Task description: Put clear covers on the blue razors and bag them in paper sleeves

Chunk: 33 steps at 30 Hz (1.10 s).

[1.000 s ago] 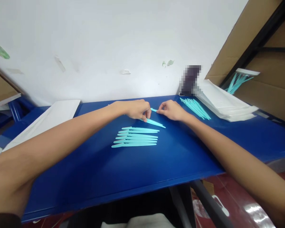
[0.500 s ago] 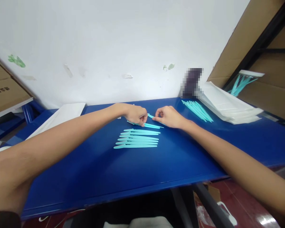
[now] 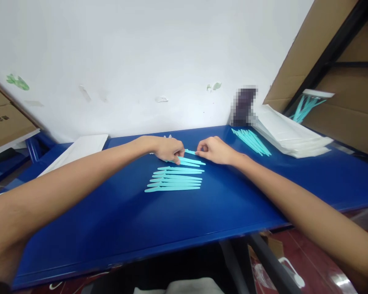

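Note:
Several slim turquoise sticks shaped like eyebrow razors (image 3: 178, 177) lie side by side in a row on the blue table (image 3: 125, 228). Just beyond them my left hand (image 3: 170, 149) is closed, its fingertips down on more turquoise sticks (image 3: 190, 161) that fan out to the right. My right hand (image 3: 214, 150) faces it, thumb and forefinger pinched at the right end of another turquoise stick (image 3: 189, 151). That stick's other end is hidden behind my left hand. Small whitish pieces (image 3: 168, 136) show partly behind my left hand; I cannot make out what they are.
Another bunch of turquoise sticks (image 3: 251, 141) lies at the back right, beside a stack of white plastic bags (image 3: 291, 132). A clear container of sticks (image 3: 308, 106) stands behind it. A flat white sheet (image 3: 79, 149) lies at the left. A white wall (image 3: 171, 61) borders the table.
The whole view has shifted slightly. My left hand has drawn a little to the left, away from my right hand, and more of the sticks beneath it show. My right hand keeps its pinch.

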Each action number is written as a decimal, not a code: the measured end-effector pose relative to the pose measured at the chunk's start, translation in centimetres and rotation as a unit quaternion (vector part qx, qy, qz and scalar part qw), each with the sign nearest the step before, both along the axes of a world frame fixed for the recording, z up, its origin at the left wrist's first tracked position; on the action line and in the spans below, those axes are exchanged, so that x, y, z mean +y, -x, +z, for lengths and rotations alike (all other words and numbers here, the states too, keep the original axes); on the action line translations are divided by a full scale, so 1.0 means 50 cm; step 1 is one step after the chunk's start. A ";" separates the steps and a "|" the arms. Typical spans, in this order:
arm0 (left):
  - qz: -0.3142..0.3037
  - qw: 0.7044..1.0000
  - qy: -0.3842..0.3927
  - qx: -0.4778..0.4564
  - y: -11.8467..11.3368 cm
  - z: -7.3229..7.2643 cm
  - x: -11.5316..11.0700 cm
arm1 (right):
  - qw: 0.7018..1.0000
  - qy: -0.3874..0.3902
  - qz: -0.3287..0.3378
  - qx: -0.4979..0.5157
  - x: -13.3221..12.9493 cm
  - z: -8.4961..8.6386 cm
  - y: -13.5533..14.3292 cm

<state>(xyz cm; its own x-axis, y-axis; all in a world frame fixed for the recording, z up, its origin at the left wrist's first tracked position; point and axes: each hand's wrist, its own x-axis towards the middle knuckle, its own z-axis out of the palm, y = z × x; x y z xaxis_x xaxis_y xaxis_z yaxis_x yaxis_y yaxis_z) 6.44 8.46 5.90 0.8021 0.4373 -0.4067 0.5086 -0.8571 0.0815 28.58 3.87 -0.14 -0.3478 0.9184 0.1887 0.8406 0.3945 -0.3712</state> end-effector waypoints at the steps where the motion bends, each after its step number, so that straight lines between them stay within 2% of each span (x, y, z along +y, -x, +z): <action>1: -0.007 1.000 -0.010 -0.008 0.002 -0.001 0.000 | 1.000 0.001 0.008 0.003 0.000 -0.001 -0.001; 7: -0.060 0.985 -0.123 -0.101 0.017 -0.023 -0.012 | 0.999 0.002 0.043 0.029 0.001 -0.009 0.004; 13: -0.051 0.969 -0.195 -0.146 0.033 -0.058 -0.022 | 0.998 -0.047 0.034 0.039 0.005 -0.012 0.004; 17: -0.053 0.960 -0.225 -0.156 0.042 -0.076 -0.023 | 0.993 -0.074 0.072 0.055 -0.004 -0.006 0.006; 20: -0.067 0.962 -0.212 -0.157 0.047 -0.081 -0.027 | 0.989 -0.067 0.119 0.048 -0.013 -0.002 0.010; 23: -0.054 0.969 -0.169 -0.173 0.053 -0.078 -0.036 | 0.988 -0.057 0.144 0.027 -0.017 -0.004 0.014; 27: -0.027 0.972 -0.123 -0.200 0.069 -0.075 -0.049 | 0.988 -0.051 0.144 0.010 -0.017 -0.008 0.016; 33: 0.023 0.961 -0.107 -0.253 0.090 -0.084 -0.055 | 0.989 -0.048 0.142 0.012 -0.022 -0.005 0.022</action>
<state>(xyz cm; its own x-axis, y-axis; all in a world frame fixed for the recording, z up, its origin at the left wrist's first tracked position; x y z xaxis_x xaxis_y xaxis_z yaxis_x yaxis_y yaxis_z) 1.95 5.72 1.69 0.8520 0.5064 0.1331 0.4873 -0.8598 0.1523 27.50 2.79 -0.38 -0.5831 0.7620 0.2817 0.6825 0.6476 -0.3388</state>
